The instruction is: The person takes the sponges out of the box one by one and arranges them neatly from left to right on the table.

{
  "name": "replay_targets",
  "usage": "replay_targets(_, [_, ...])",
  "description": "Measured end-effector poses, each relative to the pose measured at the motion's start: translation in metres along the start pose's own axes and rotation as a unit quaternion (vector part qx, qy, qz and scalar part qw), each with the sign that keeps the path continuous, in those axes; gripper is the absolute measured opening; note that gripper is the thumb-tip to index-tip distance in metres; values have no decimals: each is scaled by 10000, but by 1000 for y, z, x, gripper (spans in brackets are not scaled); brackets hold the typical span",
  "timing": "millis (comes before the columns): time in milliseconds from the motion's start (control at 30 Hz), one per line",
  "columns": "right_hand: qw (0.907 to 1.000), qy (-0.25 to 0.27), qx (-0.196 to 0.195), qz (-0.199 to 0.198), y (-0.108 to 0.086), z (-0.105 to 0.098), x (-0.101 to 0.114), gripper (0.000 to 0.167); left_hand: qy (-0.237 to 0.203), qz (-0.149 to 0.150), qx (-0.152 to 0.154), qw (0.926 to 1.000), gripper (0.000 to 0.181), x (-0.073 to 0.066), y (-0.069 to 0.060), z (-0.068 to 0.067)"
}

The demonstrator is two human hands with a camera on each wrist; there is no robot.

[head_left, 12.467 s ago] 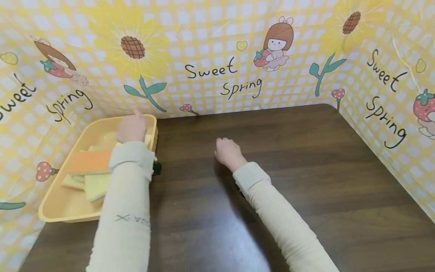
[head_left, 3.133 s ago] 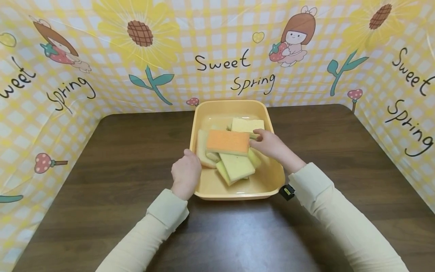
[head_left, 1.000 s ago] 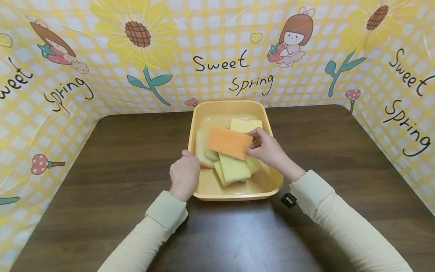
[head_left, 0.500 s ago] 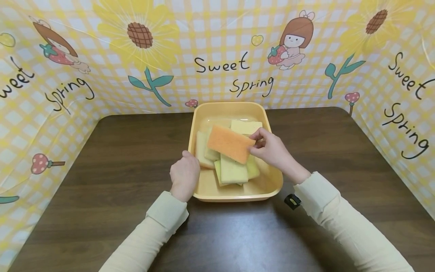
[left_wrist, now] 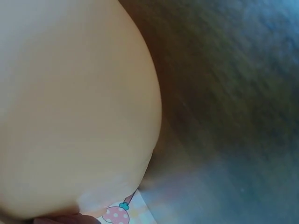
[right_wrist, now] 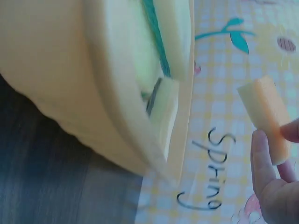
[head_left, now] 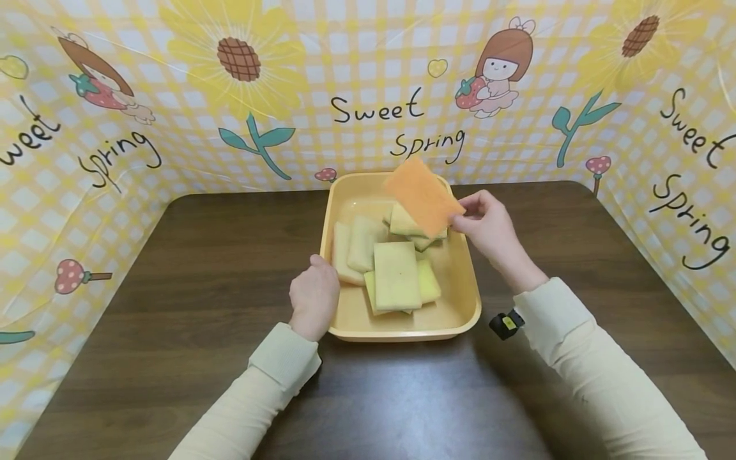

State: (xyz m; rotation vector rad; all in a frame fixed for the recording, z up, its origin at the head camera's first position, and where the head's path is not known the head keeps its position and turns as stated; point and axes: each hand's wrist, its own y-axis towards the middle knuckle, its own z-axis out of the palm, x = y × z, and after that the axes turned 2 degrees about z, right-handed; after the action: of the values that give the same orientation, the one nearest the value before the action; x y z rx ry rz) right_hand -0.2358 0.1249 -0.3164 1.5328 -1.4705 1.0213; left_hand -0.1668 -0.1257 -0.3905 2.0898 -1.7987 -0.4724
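An orange-faced sponge (head_left: 422, 197) is raised above the far right of a yellow plastic basin (head_left: 397, 333). My right hand (head_left: 489, 229) pinches its right corner between thumb and fingers. In the right wrist view the sponge (right_wrist: 268, 116) shows a pale layer behind the orange one. At the basin's left wall, my left hand (head_left: 313, 297) grips the rim; most of its fingers are hidden. Inside lie several pale yellow sponges: one on top at the front (head_left: 398, 276), a leaning pair on the left, and more at the back right.
The basin stands on a dark wooden table (head_left: 218, 268), near its back edge. A yellow checked cloth (head_left: 368, 64) with flowers and lettering rises behind and on both sides. A black wrist camera (head_left: 507, 324) sits under the right cuff.
The right hand took hold of the orange sponge, lifted it off the pile and moved it back and right, turning it. The basin earlier stood at the left; the left hand now stays at its rim.
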Motion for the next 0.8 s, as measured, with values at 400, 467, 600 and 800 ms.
replay_targets(400, [9703, 1795, -1437, 753, 35, -27, -19, 18, 0, -48, 6, 10000, 14, -1, -1, 1])
replay_targets(467, [9648, 1955, -1512, 904, 40, -30, -21, 18, -20, -44, 27, 10000, 15, 0, 0, 0])
replay_targets(600, [9572, 2054, -1628, 1225, 47, -32, -28, 17, -68, -66, 296, 9995, 15, 1, 1, -2])
replay_targets(800, [9448, 2062, -1864, 1737, 56, -28, -42, 17, -94, -99, 473, 9988, 14, 1, 1, -3])
